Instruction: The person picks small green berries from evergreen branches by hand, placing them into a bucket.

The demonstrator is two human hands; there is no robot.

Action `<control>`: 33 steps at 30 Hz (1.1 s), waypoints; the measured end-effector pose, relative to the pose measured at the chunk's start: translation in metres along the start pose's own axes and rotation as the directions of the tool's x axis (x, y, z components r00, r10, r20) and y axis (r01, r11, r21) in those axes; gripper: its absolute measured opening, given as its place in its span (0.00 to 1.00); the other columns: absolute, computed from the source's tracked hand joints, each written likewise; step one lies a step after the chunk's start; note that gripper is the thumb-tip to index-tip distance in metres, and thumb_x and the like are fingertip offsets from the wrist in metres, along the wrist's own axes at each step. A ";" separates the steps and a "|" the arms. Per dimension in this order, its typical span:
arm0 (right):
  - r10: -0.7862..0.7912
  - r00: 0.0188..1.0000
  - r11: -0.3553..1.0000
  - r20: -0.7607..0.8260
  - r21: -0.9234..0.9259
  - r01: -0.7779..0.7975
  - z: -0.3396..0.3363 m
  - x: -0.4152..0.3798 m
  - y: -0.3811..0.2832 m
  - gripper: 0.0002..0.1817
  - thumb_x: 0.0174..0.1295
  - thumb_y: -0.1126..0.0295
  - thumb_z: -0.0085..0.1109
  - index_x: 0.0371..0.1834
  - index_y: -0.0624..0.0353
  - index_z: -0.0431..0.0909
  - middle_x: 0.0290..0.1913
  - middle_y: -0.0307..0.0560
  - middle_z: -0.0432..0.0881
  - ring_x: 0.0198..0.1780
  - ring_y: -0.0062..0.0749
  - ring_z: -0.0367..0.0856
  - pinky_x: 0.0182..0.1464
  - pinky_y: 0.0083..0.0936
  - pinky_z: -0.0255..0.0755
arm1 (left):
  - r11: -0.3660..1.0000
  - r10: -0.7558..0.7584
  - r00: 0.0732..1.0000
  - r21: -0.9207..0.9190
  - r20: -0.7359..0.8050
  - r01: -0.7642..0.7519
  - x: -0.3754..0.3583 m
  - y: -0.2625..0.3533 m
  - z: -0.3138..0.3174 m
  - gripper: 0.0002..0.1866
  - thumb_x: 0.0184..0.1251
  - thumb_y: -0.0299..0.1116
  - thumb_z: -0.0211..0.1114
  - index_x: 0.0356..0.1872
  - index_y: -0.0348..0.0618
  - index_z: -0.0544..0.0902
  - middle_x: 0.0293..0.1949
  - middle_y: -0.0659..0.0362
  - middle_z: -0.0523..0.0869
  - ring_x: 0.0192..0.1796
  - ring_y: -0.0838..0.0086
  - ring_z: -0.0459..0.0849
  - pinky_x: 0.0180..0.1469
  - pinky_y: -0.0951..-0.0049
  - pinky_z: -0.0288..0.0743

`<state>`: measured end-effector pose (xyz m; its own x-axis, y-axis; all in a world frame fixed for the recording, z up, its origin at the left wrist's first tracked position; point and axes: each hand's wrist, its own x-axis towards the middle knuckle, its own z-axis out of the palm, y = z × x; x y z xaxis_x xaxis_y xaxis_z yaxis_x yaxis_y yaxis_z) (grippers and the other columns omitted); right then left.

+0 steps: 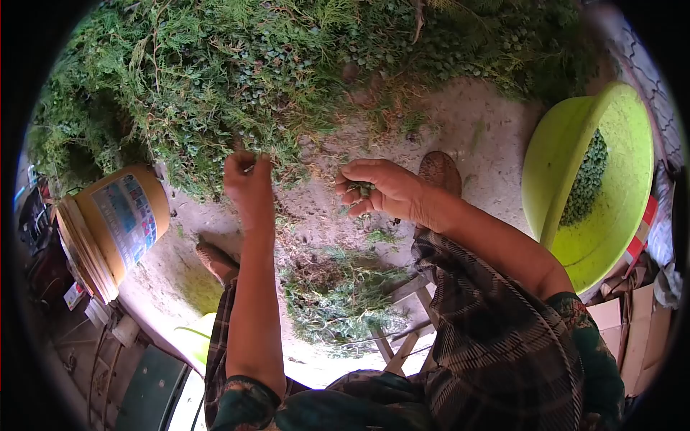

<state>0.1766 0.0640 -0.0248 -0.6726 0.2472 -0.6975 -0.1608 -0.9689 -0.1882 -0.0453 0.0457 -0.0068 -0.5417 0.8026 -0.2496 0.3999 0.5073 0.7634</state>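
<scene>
A large heap of green conifer branches (237, 79) with small round cones fills the top of the view. At the heap's lower edge, my left hand (249, 179) is closed in a pinch; what its fingertips hold, if anything, is too small to make out. To its right, my right hand (381, 188) is cupped with curled fingers around several small green cones (363, 189). The two hands are apart, above the dirty floor.
A lime-green basin (625, 165) holding green cones (588, 183) stands at the right. A yellowish bucket (126, 215) with a label is at the left. Loose sprigs (338, 294) lie below the hands, beside a wooden stool (402, 345). Cardboard (636, 330) stands at the lower right.
</scene>
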 end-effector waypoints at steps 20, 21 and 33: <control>0.008 0.999 0.999 0.031 -0.048 -0.006 -0.010 0.001 -0.001 0.11 0.68 0.61 0.49 0.43 0.55 0.73 0.31 0.41 0.78 0.25 0.24 0.76 0.25 0.23 0.74 | 0.768 0.348 0.932 0.541 0.098 -0.344 0.039 -0.010 0.044 0.07 0.55 0.28 0.63 0.36 0.44 0.82 0.34 0.51 0.84 0.35 0.59 0.84 0.37 0.62 0.77; 0.008 0.999 0.999 0.033 -0.049 -0.006 -0.013 0.002 0.002 0.11 0.68 0.61 0.49 0.43 0.55 0.73 0.31 0.41 0.78 0.25 0.24 0.76 0.25 0.23 0.74 | 0.835 0.308 0.948 0.457 0.073 -0.307 0.023 0.010 0.040 0.06 0.55 0.26 0.62 0.34 0.42 0.80 0.33 0.52 0.84 0.32 0.61 0.84 0.35 0.65 0.77; 0.006 0.977 0.983 0.211 0.176 -0.044 -0.029 0.012 0.011 0.17 0.68 0.56 0.44 0.34 0.59 0.75 0.30 0.44 0.76 0.27 0.27 0.75 0.28 0.30 0.76 | 0.889 0.180 0.980 0.412 0.083 -0.198 0.028 -0.017 -0.004 0.13 0.58 0.33 0.66 0.43 0.39 0.80 0.36 0.50 0.84 0.37 0.65 0.83 0.36 0.70 0.75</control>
<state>0.1879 0.0570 -0.0556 -0.8109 0.2328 -0.5369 -0.2557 -0.9662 -0.0327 -0.0702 0.0581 -0.0247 -0.3973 0.9041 -0.1570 0.7675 0.4212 0.4833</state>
